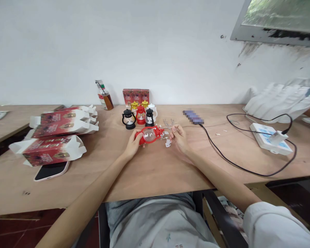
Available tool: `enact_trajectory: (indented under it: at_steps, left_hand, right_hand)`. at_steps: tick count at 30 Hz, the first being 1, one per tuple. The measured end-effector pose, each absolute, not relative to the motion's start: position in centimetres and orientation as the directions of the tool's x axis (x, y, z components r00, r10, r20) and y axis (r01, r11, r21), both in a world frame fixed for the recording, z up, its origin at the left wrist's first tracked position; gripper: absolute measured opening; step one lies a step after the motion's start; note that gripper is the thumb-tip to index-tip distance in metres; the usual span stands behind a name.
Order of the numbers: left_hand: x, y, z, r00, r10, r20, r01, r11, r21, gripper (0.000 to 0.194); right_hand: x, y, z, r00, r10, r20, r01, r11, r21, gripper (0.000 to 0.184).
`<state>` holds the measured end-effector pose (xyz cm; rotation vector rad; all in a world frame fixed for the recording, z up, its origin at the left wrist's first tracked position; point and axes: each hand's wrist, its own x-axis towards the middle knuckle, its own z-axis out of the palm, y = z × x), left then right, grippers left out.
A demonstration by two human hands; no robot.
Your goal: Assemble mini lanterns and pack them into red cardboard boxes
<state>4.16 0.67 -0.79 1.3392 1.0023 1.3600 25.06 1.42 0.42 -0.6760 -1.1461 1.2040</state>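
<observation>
My left hand (pixel 133 143) grips a small red lantern (pixel 149 134) with a clear middle, tipped on its side just over the table. To its right is my right hand (pixel 179 138), fingers bent and pinched together; whatever they hold is too small to name. Between my hands lie little white cut-out pieces (pixel 167 143) and a loose heap of thin metal bits (pixel 168 124). Behind the held lantern stand several upright ones: a black lantern (pixel 129 119), another black lantern (pixel 149 117), a red lantern (pixel 141 115), a white lantern (pixel 155 111) and gold ones (pixel 144 103).
Open red cartons (pixel 53 150) lie at left, one over a phone (pixel 53 170). A bottle (pixel 105 99) and small red boxes (pixel 136 95) stand by the wall. A cable (pixel 219 155) loops between a blurred phone (pixel 193 117) and a white power strip (pixel 270 137).
</observation>
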Motion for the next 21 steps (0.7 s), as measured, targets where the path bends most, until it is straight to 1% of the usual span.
enact_trajectory:
  at_steps: [9, 14, 21]
  left_hand:
    - [4.32, 0.41, -0.65, 0.078, 0.974, 0.214, -0.077, -0.208, 0.975, 0.030]
    - [4.34, 0.35, -0.56, 0.086, 0.976, 0.201, -0.089, -0.194, 0.977, 0.032]
    - [4.52, 0.16, -0.37, 0.091, 0.977, 0.190, -0.076, -0.184, 0.980, 0.031]
  right_hand:
    - [25.14, 1.57, 0.20, -0.063, 0.953, 0.297, -0.367, 0.255, -0.895, 0.041]
    - [25.05, 1.43, 0.36, -0.068, 0.959, 0.275, -0.400, 0.226, -0.888, 0.043]
    - [24.99, 1.30, 0.39, -0.086, 0.958, 0.272, -0.381, 0.220, -0.898, 0.041]
